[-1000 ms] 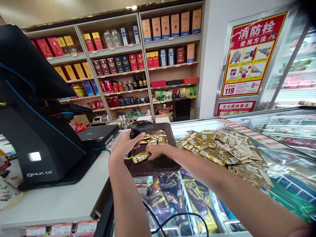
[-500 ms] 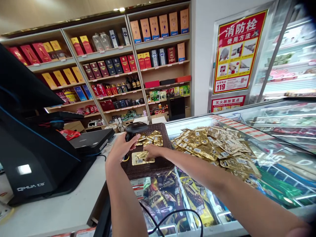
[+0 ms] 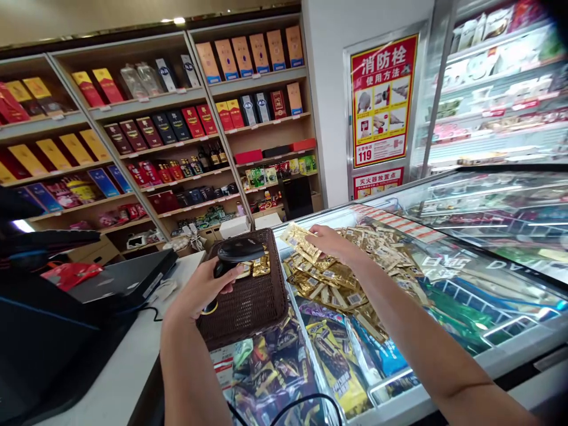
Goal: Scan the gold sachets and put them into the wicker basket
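Note:
My left hand (image 3: 202, 287) is wrapped round the handle of a black barcode scanner (image 3: 239, 251), above the left side of a dark brown woven basket (image 3: 248, 313). A few gold packets (image 3: 261, 265) lie at the basket's far end, partly behind the scanner. My right hand (image 3: 331, 244) pinches one gold packet (image 3: 302, 242) by its right end, over the left edge of a heap of gold packets (image 3: 355, 278). The heap is spread on the glass top of a freezer (image 3: 448, 248).
A black point-of-sale terminal (image 3: 39, 319) stands on the white counter (image 3: 119, 378) at left. Wrapped goods (image 3: 341, 367) show through the freezer glass. The scanner's cable (image 3: 306, 399) loops in front. Behind are shelves of boxes (image 3: 153, 130) and a red fire-hydrant poster (image 3: 384, 100).
My right hand has moved from inside the basket to the right, over the heap, holding a gold packet. My left hand still holds the scanner. The view has turned to the right.

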Tool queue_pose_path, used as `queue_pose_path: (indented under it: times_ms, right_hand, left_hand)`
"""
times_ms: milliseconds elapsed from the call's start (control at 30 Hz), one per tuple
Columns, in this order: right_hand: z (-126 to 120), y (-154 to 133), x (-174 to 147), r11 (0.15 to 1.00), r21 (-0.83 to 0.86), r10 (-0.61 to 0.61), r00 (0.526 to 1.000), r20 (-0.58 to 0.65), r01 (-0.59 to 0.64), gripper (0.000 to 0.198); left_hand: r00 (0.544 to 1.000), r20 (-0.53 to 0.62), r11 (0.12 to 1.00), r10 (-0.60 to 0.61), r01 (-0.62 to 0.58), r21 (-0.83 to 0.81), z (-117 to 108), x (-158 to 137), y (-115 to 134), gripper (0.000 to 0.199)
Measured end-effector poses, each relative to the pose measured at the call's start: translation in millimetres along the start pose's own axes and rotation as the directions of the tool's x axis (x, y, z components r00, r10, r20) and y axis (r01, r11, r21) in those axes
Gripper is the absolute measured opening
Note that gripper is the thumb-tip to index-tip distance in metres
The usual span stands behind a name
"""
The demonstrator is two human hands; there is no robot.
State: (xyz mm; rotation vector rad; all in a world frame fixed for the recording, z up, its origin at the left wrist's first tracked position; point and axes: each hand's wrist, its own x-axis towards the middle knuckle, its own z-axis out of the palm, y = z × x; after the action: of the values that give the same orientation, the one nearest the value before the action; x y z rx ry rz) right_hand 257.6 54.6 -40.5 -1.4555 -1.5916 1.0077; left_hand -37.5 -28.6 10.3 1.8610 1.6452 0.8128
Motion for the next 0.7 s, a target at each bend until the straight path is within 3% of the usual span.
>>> queue_pose_path:
  times_ms: [233,400,467,533,600,700]
  right_hand:
    - [-4.7,-5.3,-9.1,0.998,0.057,0.013,0.999,0.033,-0.014,0.01]
    - [-7.4,-6.1,-10.6,1.0,0.005,-0.015,1.0,-0.007,0.015,0.014]
    - [-9.6,-5.2,-9.9,0.994,-0.108,-0.033,0.999,-0.028,0.029,0.017]
    - [-11.7,-3.1,-9.0,0.939,-0.34,-0.063,0.997,-0.038,0.046,0.018]
    - [-13.4,0.4,-7.3,0.817,-0.573,-0.068,0.998,0.006,0.059,0.017]
    - [-17.7,9.6,-1.3,0.665,-0.745,-0.002,0.997,0.078,0.059,0.022]
  left_hand:
    - [0.99,0.127,0.998,0.058,-0.059,0.002,13.4,-0.1,15.4,0.041]
    - [0.994,0.101,0.999,0.04,-0.041,0.004,16.6,2.1,18.9,0.042]
    - [0.993,0.105,0.999,0.047,-0.046,-0.015,16.0,3.2,17.5,0.041]
    - [0.993,0.109,0.998,0.055,-0.053,-0.023,14.9,4.2,14.9,0.04]
    - [0.994,0.101,0.998,0.053,-0.05,-0.026,13.9,4.7,12.5,0.04]
    - [0.996,0.08,0.998,0.043,-0.04,-0.04,12.2,3.4,12.4,0.042]
